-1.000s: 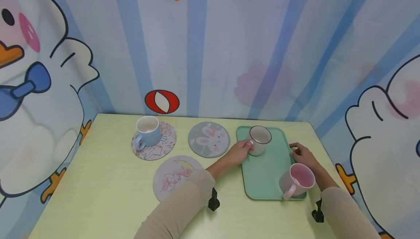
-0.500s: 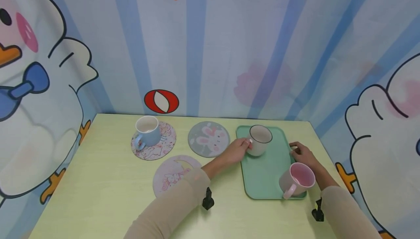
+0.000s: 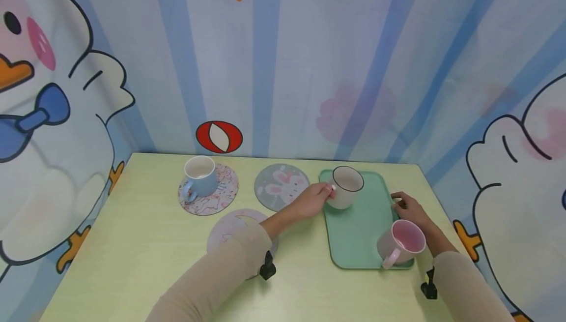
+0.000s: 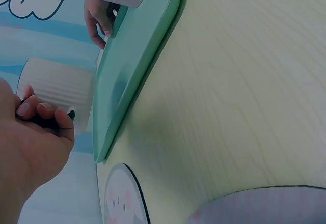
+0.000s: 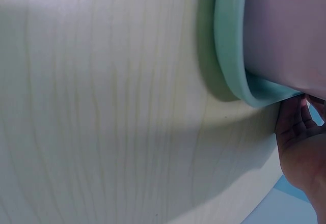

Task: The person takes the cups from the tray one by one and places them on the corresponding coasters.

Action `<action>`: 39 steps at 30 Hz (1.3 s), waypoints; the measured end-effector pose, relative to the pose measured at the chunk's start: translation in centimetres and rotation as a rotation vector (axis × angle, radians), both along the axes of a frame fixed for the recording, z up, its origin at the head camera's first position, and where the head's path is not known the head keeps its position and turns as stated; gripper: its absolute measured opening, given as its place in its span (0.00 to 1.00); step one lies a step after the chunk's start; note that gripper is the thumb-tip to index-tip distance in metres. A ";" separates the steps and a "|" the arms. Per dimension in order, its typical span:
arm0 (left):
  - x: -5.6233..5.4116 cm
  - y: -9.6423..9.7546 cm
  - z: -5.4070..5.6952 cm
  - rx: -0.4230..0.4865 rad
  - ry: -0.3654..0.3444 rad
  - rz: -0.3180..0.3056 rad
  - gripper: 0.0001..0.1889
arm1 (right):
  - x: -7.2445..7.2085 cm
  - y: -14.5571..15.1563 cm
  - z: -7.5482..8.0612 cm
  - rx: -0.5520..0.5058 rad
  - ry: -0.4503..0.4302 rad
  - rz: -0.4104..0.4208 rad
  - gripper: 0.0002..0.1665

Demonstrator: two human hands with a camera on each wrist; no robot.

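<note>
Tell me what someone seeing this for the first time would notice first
Probably the big white cartoon duck on the backdrop, far left in the head view. Then the left hand holding the white mug by its handle over the green tray, with the pink mug standing at the tray's near right corner.

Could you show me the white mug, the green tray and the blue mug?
White mug (image 3: 343,198), head view: outer wall, below the dark rim.
Green tray (image 3: 358,233), head view: bare part of its floor.
Blue mug (image 3: 206,186), head view: outer wall, right of the handle.
</note>
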State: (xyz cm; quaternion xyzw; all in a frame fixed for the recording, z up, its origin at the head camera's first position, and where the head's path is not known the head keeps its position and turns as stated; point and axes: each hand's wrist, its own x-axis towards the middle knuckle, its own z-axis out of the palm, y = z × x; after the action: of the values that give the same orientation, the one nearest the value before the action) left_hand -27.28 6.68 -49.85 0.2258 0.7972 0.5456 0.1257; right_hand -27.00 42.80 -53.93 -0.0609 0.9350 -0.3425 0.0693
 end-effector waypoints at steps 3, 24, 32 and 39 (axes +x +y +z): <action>0.1 -0.3 0.3 0.011 0.005 -0.012 0.22 | 0.0 0.0 0.1 0.003 0.007 0.002 0.24; 0.6 -2.0 1.8 0.006 0.012 0.090 0.21 | 0.0 -0.3 0.3 -0.006 0.004 -0.004 0.24; 0.2 -3.3 2.6 0.029 0.047 0.124 0.21 | -0.1 -0.2 0.2 0.000 0.002 -0.001 0.24; 0.0 -4.4 3.4 0.043 0.074 0.143 0.21 | 0.1 -0.2 0.2 0.006 0.003 0.000 0.24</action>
State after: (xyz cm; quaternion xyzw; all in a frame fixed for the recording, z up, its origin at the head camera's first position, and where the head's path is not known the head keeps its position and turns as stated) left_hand -27.31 2.25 -46.43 0.1910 0.8036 0.5613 0.0521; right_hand -26.88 42.59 -53.69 -0.0610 0.9360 -0.3398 0.0680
